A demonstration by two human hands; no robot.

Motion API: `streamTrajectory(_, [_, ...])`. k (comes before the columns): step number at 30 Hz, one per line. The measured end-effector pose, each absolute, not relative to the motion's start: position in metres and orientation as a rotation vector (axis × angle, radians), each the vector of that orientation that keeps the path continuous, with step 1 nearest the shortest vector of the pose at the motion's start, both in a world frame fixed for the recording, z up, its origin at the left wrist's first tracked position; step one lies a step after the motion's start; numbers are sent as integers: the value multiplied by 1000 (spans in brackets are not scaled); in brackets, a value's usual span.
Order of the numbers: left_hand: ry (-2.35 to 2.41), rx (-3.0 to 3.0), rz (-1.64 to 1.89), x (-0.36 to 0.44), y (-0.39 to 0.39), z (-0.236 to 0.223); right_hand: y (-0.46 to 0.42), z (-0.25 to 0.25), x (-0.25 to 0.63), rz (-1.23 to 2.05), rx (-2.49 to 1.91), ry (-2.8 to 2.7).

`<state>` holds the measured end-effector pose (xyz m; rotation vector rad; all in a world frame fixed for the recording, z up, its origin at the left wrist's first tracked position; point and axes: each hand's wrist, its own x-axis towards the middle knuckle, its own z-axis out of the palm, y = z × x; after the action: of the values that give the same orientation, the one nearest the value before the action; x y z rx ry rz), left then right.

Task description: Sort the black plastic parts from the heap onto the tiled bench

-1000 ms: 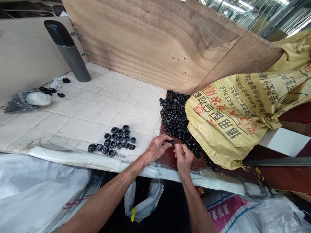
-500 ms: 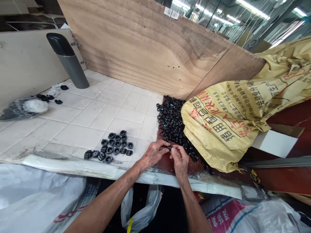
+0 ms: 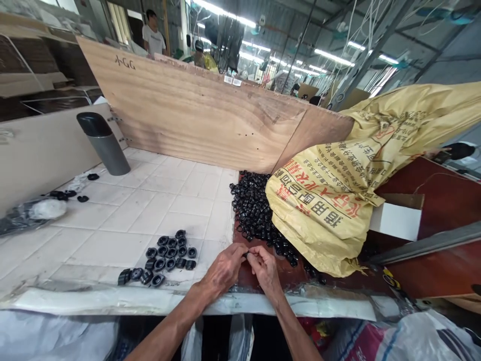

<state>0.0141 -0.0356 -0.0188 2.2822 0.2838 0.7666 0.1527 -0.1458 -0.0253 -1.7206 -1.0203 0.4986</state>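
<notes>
My left hand (image 3: 224,266) and my right hand (image 3: 264,266) meet over the dark red board near the table's front edge. Between their fingertips is a small black plastic part (image 3: 246,254), pinched from both sides; fingers cover most of it. Just beyond my hands lies a heap of small black plastic parts (image 3: 252,205), spreading out from beside a yellow woven sack (image 3: 319,210). To the left of my left hand, a loose group of round black caps (image 3: 171,253) sits on the pale tabletop, several with their hollow side up.
A grey bottle with a black lid (image 3: 107,145) stands at the back left. Near the left edge lies a plastic bag with black pieces (image 3: 30,213). A wooden panel (image 3: 195,115) closes off the back. An open carton (image 3: 398,220) is at right. People are visible beyond the panel.
The camera view has tilted up, so the table sits lower in the picture and more of the hall shows. Both hands still pinch the small black part, now closer together.
</notes>
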Motion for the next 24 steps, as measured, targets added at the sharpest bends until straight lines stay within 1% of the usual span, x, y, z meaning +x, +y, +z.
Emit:
streamTrajectory(2, [441,2430,759,-11,-29,-13,-143,-27,153,321,-1766,-1070])
streamTrajectory(5, [799,2684,799,-47,-15,-3,-136,-34,157,4,-1832,-1089])
streamTrajectory(8, [945,2797,822,-50,-9,3,-125,-41,161,-115,-1886,-1219])
streamTrajectory(11, [828,2689,741,-12,-16,1,-118,-42,161,-167,-1973,-1319])
streamTrajectory(14, [790,2608,675,40,-23,-9,-117,-40,159,-211,-2015,-1296])
streamTrajectory(17, [794,2592,651,72,-20,-21,-120,-39,159,-217,-1996,-1258])
streamTrajectory(20, [787,2594,621,76,-16,-30,-123,-41,162,-135,-1966,-1239])
streamTrajectory(24, [728,2601,598,60,-16,-32,-126,-42,168,58,-1785,-1000])
